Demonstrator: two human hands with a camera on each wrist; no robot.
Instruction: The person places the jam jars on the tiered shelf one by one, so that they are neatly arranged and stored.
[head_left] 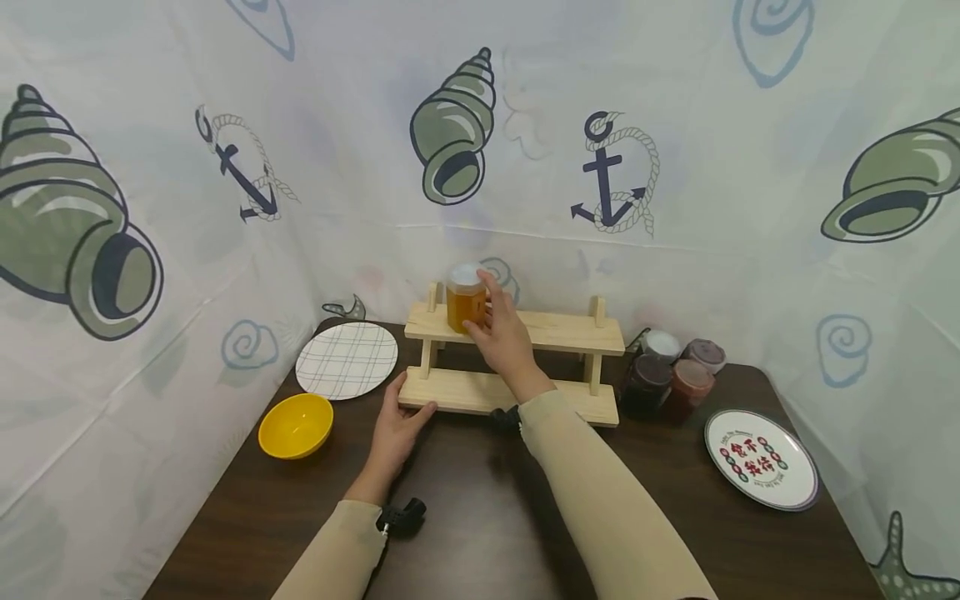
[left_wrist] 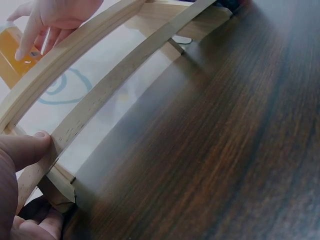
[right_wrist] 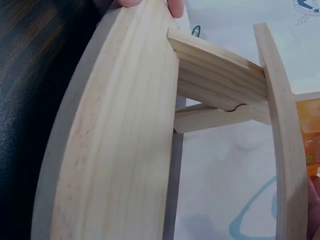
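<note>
Shell-and-anchor-printed sheeting [head_left: 540, 92] surrounds dark wood-grain table [head_left: 750, 550]. Your right hand [head_left: 506, 333], partly closed, pinches the amber jar [head_left: 459, 312] between thumb and fingers, upper left of 2-tier wooden shelf [head_left: 555, 327]; your left hand [head_left: 395, 427] grips the lower board [head_left: 472, 391] at its left end.

A round yellow bowl [head_left: 296, 426] and white checked plate [head_left: 347, 360] sit left of the left fingers [head_left: 392, 390]; a red-printed white plate [head_left: 762, 461], well right.

I hold a jar [head_left: 467, 304] at the left end of the rack's [head_left: 450, 386] upper shelf [head_left: 558, 327]. Left of it: a plate [head_left: 347, 360], then, nearer, a bowl [head_left: 296, 427]; right: four jars [head_left: 647, 385], then, nearer, another plate [head_left: 762, 460].
</note>
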